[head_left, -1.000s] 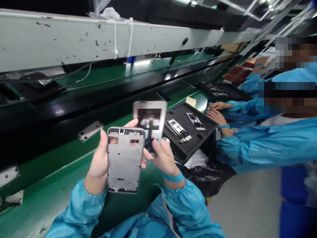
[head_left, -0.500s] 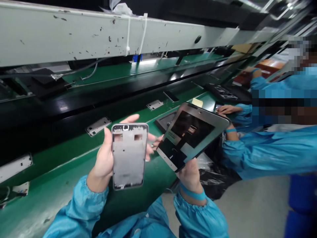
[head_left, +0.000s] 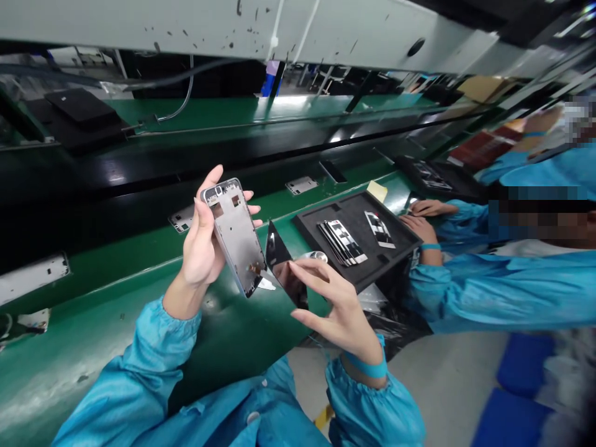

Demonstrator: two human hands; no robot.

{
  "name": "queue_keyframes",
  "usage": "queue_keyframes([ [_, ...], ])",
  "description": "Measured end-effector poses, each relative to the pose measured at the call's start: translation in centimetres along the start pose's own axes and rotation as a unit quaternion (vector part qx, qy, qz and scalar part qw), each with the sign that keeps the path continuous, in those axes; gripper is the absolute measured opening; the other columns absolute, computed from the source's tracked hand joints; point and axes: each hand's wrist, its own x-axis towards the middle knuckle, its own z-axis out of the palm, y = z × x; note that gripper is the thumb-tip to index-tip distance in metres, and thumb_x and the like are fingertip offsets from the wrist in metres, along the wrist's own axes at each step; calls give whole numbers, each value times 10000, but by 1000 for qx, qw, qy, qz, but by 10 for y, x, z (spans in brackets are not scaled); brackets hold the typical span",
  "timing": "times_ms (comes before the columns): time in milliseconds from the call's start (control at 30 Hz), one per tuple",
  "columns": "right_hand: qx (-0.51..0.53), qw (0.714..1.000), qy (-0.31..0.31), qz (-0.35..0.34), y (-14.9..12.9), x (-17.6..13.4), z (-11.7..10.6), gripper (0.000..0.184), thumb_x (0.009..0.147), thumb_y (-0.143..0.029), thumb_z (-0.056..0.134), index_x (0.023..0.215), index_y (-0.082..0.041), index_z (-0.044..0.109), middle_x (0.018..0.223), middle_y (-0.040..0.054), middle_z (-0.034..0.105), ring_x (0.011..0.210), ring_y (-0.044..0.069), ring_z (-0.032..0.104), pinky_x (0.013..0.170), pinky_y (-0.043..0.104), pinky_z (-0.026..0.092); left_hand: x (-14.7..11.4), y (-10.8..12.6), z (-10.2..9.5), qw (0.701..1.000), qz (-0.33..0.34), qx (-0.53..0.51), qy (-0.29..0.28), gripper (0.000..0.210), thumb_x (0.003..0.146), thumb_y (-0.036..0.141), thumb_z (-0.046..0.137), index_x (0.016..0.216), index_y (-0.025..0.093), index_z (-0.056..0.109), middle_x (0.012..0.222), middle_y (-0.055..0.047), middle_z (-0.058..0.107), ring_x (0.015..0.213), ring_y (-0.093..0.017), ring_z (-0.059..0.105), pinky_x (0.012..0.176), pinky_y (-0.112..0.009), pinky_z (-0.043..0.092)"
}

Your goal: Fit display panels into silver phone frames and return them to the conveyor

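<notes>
My left hand [head_left: 201,251] holds a grey phone frame [head_left: 238,239] upright and tilted, thumb along its near side and fingertips showing behind it. My right hand [head_left: 333,295] is at a glossy black phone screen [head_left: 285,264], its fingers on the screen's right side and the thumb lower down by the bottom corner. The screen leans at an angle close to the frame's lower edge; whether the two touch there I cannot tell. A round shiny metal object [head_left: 318,256] lies behind my right fingers, partly hidden.
A black foam tray [head_left: 321,214] holds several phone screens [head_left: 342,242]. Further phone frames [head_left: 302,185] and a dark phone part [head_left: 333,171] lie along the green bench. On the right, a co-worker in blue sleeves has both hands [head_left: 421,226] near the tray's far corner.
The screen has dropped away from the camera and moved left beside the frame, uncovering the tray. My left hand has lifted and tilted the frame. The whole view has shifted.
</notes>
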Motion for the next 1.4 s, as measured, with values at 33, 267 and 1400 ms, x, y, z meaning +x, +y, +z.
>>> queue_keyframes([
  [33,-3,1000,-2,-1,0,0,0,618,984,-572,774,1553,-356,673,1345,125,727,1247,340,719,1060,493,633,0,1,1,1000,-2,-5,0,711,1098,673,500,1719,341,398,1159,-80,813,1077,-273,810,956,-411,664],
  [267,8,1000,-16,-22,-3,5,-1,606,1012,-516,766,1586,-373,634,1326,122,700,1229,310,713,1026,465,646,0,-1,-8,996,51,31,-61,720,1029,694,634,1627,317,499,1224,-87,800,1074,-284,814,972,-446,674],
  [1400,98,985,140,25,4,40,75,795,1030,-756,567,1656,-267,536,1704,203,342,1318,325,653,1156,561,573,-5,-37,3,996,-26,61,-55,671,968,816,605,1316,247,678,1082,-104,847,921,-274,852,836,-409,712],
])
